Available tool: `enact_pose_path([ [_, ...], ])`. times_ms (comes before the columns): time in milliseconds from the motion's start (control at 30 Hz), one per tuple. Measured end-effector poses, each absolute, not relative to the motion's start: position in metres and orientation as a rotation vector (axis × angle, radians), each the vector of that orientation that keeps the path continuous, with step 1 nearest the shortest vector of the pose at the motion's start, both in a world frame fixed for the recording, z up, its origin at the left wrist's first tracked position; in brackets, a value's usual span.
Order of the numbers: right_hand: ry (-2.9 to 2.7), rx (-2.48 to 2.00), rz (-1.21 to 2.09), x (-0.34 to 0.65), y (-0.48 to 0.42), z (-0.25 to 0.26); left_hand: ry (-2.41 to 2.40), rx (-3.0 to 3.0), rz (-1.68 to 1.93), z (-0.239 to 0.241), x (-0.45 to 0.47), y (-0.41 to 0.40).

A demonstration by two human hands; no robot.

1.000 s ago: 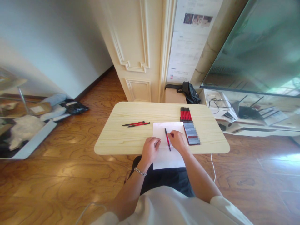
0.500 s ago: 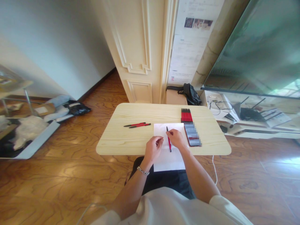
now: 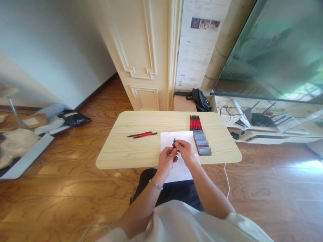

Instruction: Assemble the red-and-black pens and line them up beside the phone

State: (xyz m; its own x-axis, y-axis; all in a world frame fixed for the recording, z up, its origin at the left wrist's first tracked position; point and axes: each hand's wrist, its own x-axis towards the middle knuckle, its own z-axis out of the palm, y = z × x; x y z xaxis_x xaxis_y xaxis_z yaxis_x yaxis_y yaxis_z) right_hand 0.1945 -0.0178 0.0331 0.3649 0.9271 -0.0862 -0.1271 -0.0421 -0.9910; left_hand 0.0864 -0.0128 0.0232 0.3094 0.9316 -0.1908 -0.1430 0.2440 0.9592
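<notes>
Over a white sheet of paper [image 3: 180, 173], both of my hands meet around one red and black pen [image 3: 174, 142]. Its black end sticks up above the fingers, and most of its barrel is hidden by them. My left hand [image 3: 167, 159] is closed on the lower part, a chain bracelet at its wrist. My right hand [image 3: 185, 151] pinches the pen near the top. Left of the paper lie two more red and black pens [image 3: 145, 135], side by side. A row of several like pens [image 3: 195, 122] lies behind a phone [image 3: 202, 143], right of the paper.
The pale wooden table [image 3: 113, 148] has rounded corners; the paper overhangs its near edge. A white cable [image 3: 227, 181] hangs at the right. Behind stand a cabinet [image 3: 138, 50], a black bag [image 3: 200, 101] and a low shelf with a router [image 3: 262, 119]. A box [image 3: 27, 156] sits on the floor at left.
My left hand has moved in to the pen and closed on it. The pen, before held by my right hand alone with its barrel showing, is now mostly covered. The view has shifted slightly right.
</notes>
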Motion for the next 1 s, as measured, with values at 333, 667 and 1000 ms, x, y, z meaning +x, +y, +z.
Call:
enact_pose_path([
  [333, -0.673, -1.352, 1.0, 0.179, -0.018, 0.045, 0.922, 1.054, 0.887, 0.027, 0.091, -0.023],
  [667, -0.536, -1.196, 1.253, 0.18, -0.021, 0.04, 0.689, 0.632, 0.751, 0.035, 0.088, -0.029],
  [1000, -0.645, -1.217, 1.1, 0.19, -0.018, 0.045, 0.785, 0.807, 0.84, 0.031, 0.086, -0.024],
])
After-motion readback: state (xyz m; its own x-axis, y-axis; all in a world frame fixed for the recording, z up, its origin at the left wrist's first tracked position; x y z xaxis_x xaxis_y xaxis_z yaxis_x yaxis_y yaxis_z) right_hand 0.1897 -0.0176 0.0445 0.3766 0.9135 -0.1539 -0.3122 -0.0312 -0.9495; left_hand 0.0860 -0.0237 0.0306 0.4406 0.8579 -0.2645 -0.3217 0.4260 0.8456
